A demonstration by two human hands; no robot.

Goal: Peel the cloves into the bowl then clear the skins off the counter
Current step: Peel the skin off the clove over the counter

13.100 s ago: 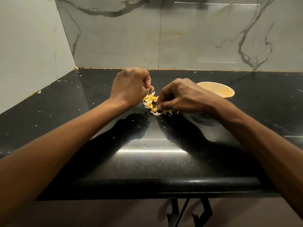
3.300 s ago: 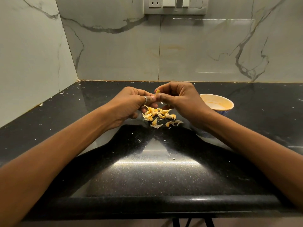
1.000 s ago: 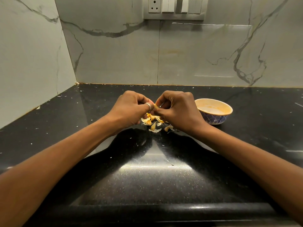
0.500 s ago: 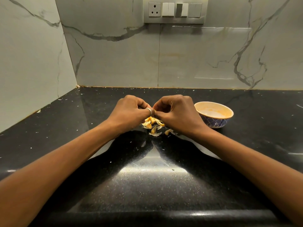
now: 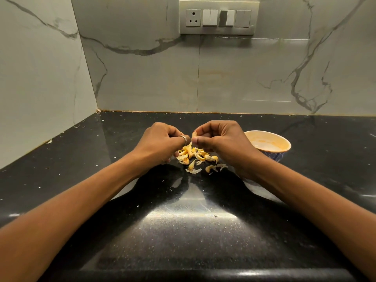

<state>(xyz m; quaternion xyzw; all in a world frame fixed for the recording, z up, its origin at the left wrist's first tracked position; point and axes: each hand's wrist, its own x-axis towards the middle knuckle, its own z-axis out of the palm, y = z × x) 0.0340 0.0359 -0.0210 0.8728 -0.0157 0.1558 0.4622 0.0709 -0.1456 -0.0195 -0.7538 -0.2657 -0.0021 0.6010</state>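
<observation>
Both hands are up over the black counter [image 5: 85, 159], near the back wall. The right hand [image 5: 221, 141] has its fingers curled, thumb and forefinger pinching a small pale clove [image 5: 194, 134] just above the pile. The left hand [image 5: 160, 142] is also curled, with a ring [image 5: 184, 139] on one finger and its tips right beside the clove; I cannot tell whether it grips the clove or only sits next to it. The skins [image 5: 195, 157], yellow and papery, lie in a loose heap on the counter under and between the hands, a few strays toward the near side. The bowl [image 5: 284, 144] stands on the counter just right of the right hand, partly hidden by its wrist, orange-stained inside; contents unclear. White flecks are scattered over the counter. A switch panel [image 5: 218, 17] sits on the marble wall [image 5: 142, 78] above.
</observation>
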